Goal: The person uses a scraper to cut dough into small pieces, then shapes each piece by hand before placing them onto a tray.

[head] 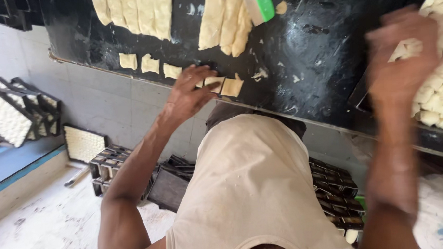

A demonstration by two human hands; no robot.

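While cut dough squares [150, 64] line the black table's [302, 49] near edge within easy reach, the left hand [190, 91] spreads open fingers over one, and the blurred right hand [399, 62] grips a dough piece [406, 49] beside a heaped tray [442, 58].
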